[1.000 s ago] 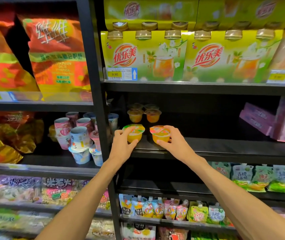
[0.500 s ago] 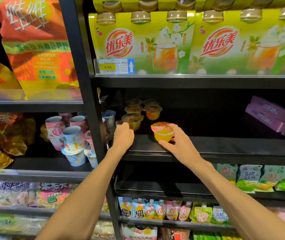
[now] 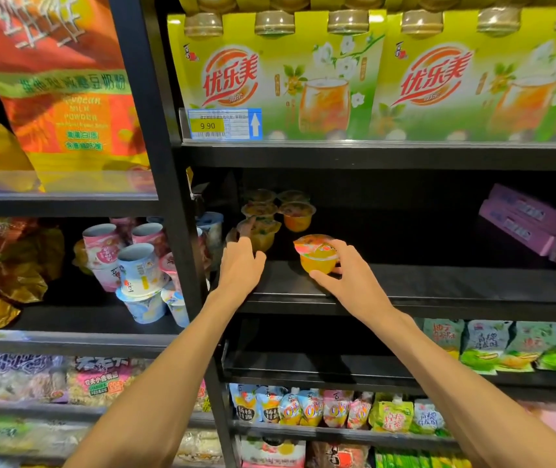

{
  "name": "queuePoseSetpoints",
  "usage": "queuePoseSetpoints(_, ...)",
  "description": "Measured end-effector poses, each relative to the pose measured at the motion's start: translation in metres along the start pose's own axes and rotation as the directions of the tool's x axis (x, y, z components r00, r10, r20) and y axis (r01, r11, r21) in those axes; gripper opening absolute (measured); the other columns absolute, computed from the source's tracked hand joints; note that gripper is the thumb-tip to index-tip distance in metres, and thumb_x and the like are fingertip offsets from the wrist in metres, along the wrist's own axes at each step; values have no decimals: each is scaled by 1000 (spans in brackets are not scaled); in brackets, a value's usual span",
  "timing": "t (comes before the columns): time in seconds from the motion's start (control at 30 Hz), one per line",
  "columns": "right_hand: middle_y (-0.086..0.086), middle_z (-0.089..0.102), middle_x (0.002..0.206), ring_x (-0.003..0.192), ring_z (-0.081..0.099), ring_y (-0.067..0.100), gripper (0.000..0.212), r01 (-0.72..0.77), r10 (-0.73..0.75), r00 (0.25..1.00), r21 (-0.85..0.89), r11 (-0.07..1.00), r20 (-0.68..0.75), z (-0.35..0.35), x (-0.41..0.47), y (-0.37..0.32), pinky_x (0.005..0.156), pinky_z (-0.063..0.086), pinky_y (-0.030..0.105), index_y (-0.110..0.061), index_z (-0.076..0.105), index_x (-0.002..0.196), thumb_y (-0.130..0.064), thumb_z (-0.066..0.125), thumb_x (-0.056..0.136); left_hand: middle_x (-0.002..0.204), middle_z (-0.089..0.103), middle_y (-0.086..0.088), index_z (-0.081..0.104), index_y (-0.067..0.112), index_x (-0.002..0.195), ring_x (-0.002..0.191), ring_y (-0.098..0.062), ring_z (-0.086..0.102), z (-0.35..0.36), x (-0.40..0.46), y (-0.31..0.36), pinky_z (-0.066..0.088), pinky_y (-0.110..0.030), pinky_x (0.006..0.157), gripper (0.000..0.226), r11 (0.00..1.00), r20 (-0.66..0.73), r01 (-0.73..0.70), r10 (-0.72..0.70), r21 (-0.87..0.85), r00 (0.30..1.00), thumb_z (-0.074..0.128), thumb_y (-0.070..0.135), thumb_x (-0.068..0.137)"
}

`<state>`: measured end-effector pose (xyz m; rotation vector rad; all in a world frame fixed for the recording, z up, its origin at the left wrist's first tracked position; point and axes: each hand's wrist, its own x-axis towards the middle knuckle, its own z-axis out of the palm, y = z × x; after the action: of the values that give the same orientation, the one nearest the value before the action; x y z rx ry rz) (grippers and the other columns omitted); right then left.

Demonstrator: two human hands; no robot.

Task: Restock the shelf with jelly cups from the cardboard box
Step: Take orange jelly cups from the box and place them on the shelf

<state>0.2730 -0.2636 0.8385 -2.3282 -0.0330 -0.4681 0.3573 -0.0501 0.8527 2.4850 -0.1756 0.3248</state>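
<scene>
While both arms reach into the dark middle shelf (image 3: 405, 282), the right hand (image 3: 347, 275) grips an orange jelly cup (image 3: 317, 256), fingers (image 3: 320, 276) wrapped round its side and lid, cup sitting on or just above the shelf board near the front edge, can't tell if it touches. Left hand (image 3: 241, 265) is further left, fingers stretched forward and loose, tips on or just beside a second jelly cup (image 3: 263, 233) deeper in, not clearly gripping it. Behind that sit more jelly cups (image 3: 281, 206) in a small cluster at the back left, partly in shadow. Cardboard box not in view. Step looks like placing and pushing cups back into rows. To do it well: set the right cup flat, lid up, then slide it straight back so it lines up just beside the left one, no tilt; nudge with fingertips low on the cup wall so it won't tip; keep clear of the upright post (image 3: 168, 197) on the left; release only once it sits flat
</scene>
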Motion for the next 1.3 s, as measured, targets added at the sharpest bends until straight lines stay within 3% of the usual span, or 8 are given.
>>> queuePoseSetpoints(0.07,2,46,137,122,59,19,68,-8,8,1000,-31,999,-9,0,4,-2,103,55,36,-24,42,150,-38,77,93,127,47,-21,44,6,130,107,-38,56,2,-10,-5,51,-44,83,35,998,-25,-63,64,24,998,57,24,103)
queuePoseSetpoints(0.17,7,46,139,123,57,21,70,-49,49,999,-55,997,-7,1,16,-6,105,51,36,-20,41,153,-35,76,94,133,39,-13,36,20,141,103,-31,56,7,-36,-15,55,-45,79,48,974,-129,-212,221,75,967,61,27,100)
queuePoseSetpoints(0.37,11,61,132,114,64,24,63,-80,82,997,-106,991,9,5,41,-12,91,50,28,-16,46,147,-35,75,94,126,51,0,60,27,134,110,-22,56,6,-58,-26,50,-40,91,42,934,-131,-315,338,168,932,48,52,102)
queuePoseSetpoints(0.43,10,62,133,110,67,22,68,-76,78,997,-111,991,15,8,48,-11,93,54,31,-22,41,150,-39,75,93,125,54,1,63,29,131,110,-21,56,6,-56,-26,49,-40,93,45,927,-124,-319,346,199,930,45,58,101)
queuePoseSetpoints(0.6,9,50,142,126,56,27,69,-92,94,995,-77,993,24,14,62,-11,107,50,42,-30,38,148,-30,77,91,126,54,4,64,32,130,111,-17,55,8,-56,-26,50,-36,92,50,923,-129,-325,355,207,926,39,63,101)
queuePoseSetpoints(1.0,10,46,147,132,51,31,75,-146,150,988,-124,982,30,25,78,-14,109,47,46,-30,35,154,-32,77,92,124,55,6,65,34,127,110,-16,55,9,-55,-25,51,-36,87,47,934,-134,-282,315,220,940,34,59,102)
queuePoseSetpoints(1.17,11,20,170,149,35,35,96,-162,174,980,-121,979,96,18,70,-19,117,37,46,-38,7,165,-35,74,96,123,57,5,66,32,125,112,-16,55,7,-54,-24,49,-35,88,49,931,-114,-283,314,231,942,32,58,102)
queuePoseSetpoints(1.3,15,29,166,137,53,33,105,-100,109,992,-121,988,70,4,50,-16,112,48,46,-33,4,166,-41,77,92,128,58,3,64,33,131,116,-17,55,4,-57,-21,50,-36,91,49,921,-93,-302,332,246,939,33,57,103)
